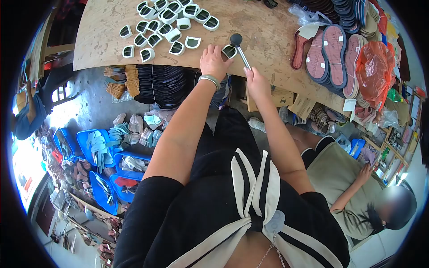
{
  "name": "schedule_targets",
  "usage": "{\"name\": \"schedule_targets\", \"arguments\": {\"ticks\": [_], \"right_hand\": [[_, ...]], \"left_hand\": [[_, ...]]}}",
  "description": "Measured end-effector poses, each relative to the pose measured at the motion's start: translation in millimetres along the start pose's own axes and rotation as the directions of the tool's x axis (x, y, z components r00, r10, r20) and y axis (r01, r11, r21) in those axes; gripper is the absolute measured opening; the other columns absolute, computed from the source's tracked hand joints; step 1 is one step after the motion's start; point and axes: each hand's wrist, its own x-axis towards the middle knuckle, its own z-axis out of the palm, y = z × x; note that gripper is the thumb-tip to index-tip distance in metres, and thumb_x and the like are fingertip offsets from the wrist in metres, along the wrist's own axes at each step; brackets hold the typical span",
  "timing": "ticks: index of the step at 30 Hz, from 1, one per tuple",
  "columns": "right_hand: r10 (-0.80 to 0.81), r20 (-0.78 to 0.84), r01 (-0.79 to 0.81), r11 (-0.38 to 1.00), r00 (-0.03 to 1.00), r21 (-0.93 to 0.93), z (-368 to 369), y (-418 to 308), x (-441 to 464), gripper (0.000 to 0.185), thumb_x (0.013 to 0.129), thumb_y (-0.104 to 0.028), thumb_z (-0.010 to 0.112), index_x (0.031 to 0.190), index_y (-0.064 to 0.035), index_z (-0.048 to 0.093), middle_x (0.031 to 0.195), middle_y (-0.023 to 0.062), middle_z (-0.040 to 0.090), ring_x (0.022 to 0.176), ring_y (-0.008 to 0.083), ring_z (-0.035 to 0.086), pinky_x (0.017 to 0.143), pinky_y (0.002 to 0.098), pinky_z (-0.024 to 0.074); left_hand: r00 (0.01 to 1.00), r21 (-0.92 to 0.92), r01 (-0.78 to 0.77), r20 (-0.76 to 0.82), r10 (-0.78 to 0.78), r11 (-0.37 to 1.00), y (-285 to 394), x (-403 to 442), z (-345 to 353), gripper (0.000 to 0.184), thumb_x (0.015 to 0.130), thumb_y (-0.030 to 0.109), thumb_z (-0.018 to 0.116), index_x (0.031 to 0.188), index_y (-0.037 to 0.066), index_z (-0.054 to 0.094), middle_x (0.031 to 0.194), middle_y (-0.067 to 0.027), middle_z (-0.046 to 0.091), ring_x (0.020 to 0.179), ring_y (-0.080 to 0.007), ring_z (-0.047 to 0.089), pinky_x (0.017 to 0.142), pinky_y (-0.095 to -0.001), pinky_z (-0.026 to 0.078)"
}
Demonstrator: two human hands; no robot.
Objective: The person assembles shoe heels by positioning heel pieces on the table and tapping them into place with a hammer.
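Remote head feed, I'm keeping the mallet (241,53) as reference. My right hand (258,82) is gripping its handle, fingers closed around the end. One white-rimmed piece (229,51) is lying on the wooden table (277,53), just left of the mallet. Left hand (213,62) is resting farther left of it, fingers extended, thumb pointing near that piece; can't tell if it's touching. Other white pieces (168,16) are lying well left of the mallet, insoles (333,56) well right.
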Motion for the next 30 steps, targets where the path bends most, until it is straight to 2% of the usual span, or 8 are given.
{"name": "schedule_targets", "arguments": {"ticks": [5,8,11,14,17,23,27,30], "right_hand": [[-0.112,-0.154,0.124,0.990,0.982,0.071,-3,-9,-9,0.039,0.101,-0.044,0.042,0.094,-0.0083,0.056,0.072,0.0198,0.063,0.070,0.0437,0.062,0.062,0.0536,0.0454],[-0.009,0.039,0.013,0.994,0.999,-0.113,-1,-3,0,0.038,0.101,-0.043,0.042,0.094,-0.0084,0.056,0.072,0.0195,0.063,0.069,0.0427,0.062,0.061,0.0528,0.0460],[-0.051,-0.002,0.051,0.999,0.999,0.019,-14,-11,-3,0.039,0.102,-0.043,0.041,0.093,-0.0078,0.055,0.072,0.0197,0.064,0.069,0.0422,0.062,0.062,0.0528,0.0466],[-0.109,-0.198,0.122,0.991,0.974,0.058,3,-2,-18,0.037,0.101,-0.041,0.043,0.092,-0.0071,0.055,0.070,0.0201,0.062,0.068,0.0424,0.062,0.060,0.0531,0.0459],[-0.065,-0.052,0.060,0.995,0.997,-0.085,5,13,-5,0.034,0.101,-0.038,0.046,0.090,-0.0067,0.054,0.068,0.0203,0.062,0.067,0.0425,0.062,0.058,0.0524,0.0456],[-0.143,-0.261,0.162,0.985,0.955,0.053,11,11,-23,0.036,0.100,-0.040,0.047,0.091,-0.0061,0.054,0.069,0.0216,0.061,0.065,0.0452,0.060,0.058,0.0544,0.0446],[-0.025,0.030,0.023,0.998,0.999,0.052,1,7,-14,0.036,0.099,-0.038,0.050,0.086,-0.0054,0.055,0.071,0.0241,0.061,0.072,0.0468,0.059,0.061,0.0547,0.0442],[-0.070,-0.129,0.102,0.960,0.989,0.260,13,11,-27,0.035,0.100,-0.038,0.051,0.087,-0.0051,0.057,0.064,0.0170,0.061,0.063,0.0357,0.062,0.057,0.0462,0.0450]], "left_hand": [[1.000,0.019,-0.008,-0.013,0.009,1.000,-2,1,1,0.052,0.072,0.035,0.080,0.113,0.011,0.060,0.113,-0.0072,0.055,0.110,-0.0267,0.053,0.095,-0.0400,0.045],[1.000,0.011,-0.004,-0.006,0.004,1.000,-2,2,1,0.052,0.072,0.035,0.080,0.113,0.011,0.060,0.113,-0.0070,0.055,0.110,-0.0266,0.053,0.094,-0.0399,0.045],[1.000,0.018,0.002,-0.004,-0.002,1.000,0,2,-2,0.052,0.072,0.035,0.080,0.113,0.011,0.059,0.113,-0.0070,0.056,0.110,-0.0267,0.053,0.094,-0.0401,0.045],[1.000,0.037,-0.002,-0.017,0.003,0.999,-1,1,2,0.052,0.072,0.035,0.080,0.113,0.011,0.060,0.113,-0.0069,0.055,0.110,-0.0267,0.053,0.094,-0.0401,0.045],[1.000,0.025,0.009,0.022,-0.010,1.000,1,2,-2,0.051,0.072,0.035,0.080,0.113,0.012,0.060,0.113,-0.0069,0.055,0.110,-0.0266,0.053,0.095,-0.0399,0.045],[1.000,0.047,0.005,-0.007,-0.005,0.999,1,0,1,0.052,0.072,0.035,0.080,0.114,0.012,0.059,0.114,-0.0069,0.055,0.111,-0.0265,0.053,0.095,-0.0389,0.045],[1.000,0.034,0.010,0.007,-0.010,0.999,-1,2,0,0.053,0.072,0.035,0.080,0.114,0.011,0.059,0.114,-0.0073,0.055,0.111,-0.0265,0.053,0.095,-0.0386,0.045],[1.000,0.021,-0.006,-0.012,0.006,1.000,-2,4,3,0.053,0.071,0.034,0.081,0.113,0.011,0.059,0.113,-0.0081,0.055,0.111,-0.0273,0.053,0.095,-0.0393,0.045]]}}
